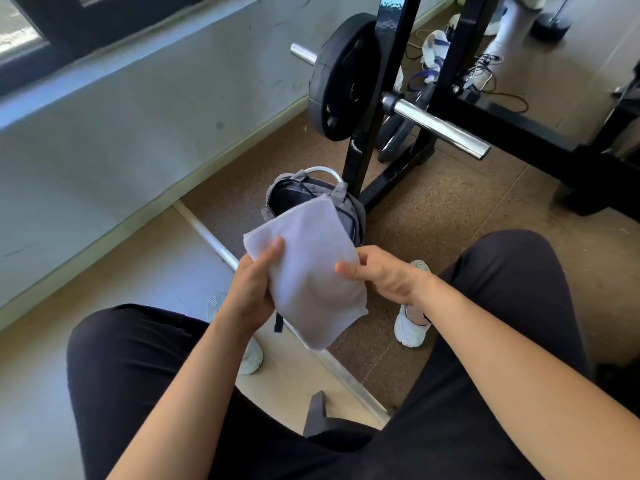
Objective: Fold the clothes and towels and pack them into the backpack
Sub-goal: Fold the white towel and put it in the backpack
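A folded white towel (308, 268) hangs in the air between my knees. My left hand (254, 289) grips its left edge, thumb on top. My right hand (379, 273) holds its right edge, thumb on the front and fingers behind the cloth. Beyond the towel, a grey backpack (348, 216) stands on the floor with its main compartment unzipped and its dark inside showing. The towel's far end covers part of the backpack's opening.
A black weight rack (367, 133) with a plate (337, 77) and chrome bars (440, 128) stands just behind the backpack. The wall is on the left. Shoes and cloth (434, 50) lie further back. My legs and white sneakers (412, 327) flank the towel.
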Available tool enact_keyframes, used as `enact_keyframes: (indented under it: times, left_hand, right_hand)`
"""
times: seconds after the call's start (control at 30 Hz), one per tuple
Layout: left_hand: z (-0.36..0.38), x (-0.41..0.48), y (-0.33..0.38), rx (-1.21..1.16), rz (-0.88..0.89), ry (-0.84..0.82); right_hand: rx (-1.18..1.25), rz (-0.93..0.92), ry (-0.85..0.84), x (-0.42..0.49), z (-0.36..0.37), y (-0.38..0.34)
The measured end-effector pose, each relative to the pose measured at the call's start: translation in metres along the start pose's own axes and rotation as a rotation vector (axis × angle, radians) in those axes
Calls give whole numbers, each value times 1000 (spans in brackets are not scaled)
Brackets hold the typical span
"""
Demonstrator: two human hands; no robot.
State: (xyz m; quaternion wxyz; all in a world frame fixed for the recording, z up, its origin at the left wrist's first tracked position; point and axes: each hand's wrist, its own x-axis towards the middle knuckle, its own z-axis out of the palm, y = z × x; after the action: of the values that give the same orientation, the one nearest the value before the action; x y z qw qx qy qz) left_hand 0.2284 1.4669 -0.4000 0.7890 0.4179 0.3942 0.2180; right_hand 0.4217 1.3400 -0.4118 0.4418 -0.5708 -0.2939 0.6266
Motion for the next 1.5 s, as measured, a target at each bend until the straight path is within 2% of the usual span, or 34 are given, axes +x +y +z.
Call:
enact_keyframes:
  times: [0.1,0.2,0.33,0.4,0.5,0.63,0.77,0.83,0.97,1.07,1.37,1.5]
  left_hand:
    - [-10,4,5,-116,-131,72]
    - [-16,7,5,-258,-198,116]
    - [-22,9,0,-437,-190,-6]
    - [-19,7,-6,-348,-215,-103]
    - [-10,6,-17,-78,-214,-176]
    - [-6,11,-25,130,-141,-85]
    - [-7,12,-25,235,-135,13]
    - [-9,13,-27,229,-97,85]
    - [-10,15,-25,176,11,207]
    - [-14,20,-25,172,68,252]
    - [-41,23,-15,788,225,-94]
    - [-35,15,-8,817,208,-209]
  right_hand:
    - [-138,12,-35,3,4,5]
    - [-20,2,-28,4,6,6]
    - [94,-48,13,2,10,0]
    - [160,-74,61,2,10,-2]
    - [241,-85,156,4,8,-1]
    - [151,-98,305,5,6,6]
    - [57,-118,377,5,4,10]
    - [-32,-133,347,4,2,10]
    - [-143,-100,163,1,2,5]
    - [-157,-120,193,3,4,6]
    - [-275,-299,367,-1,1,2]
    - [-427,-387,421,-2,-2,-3]
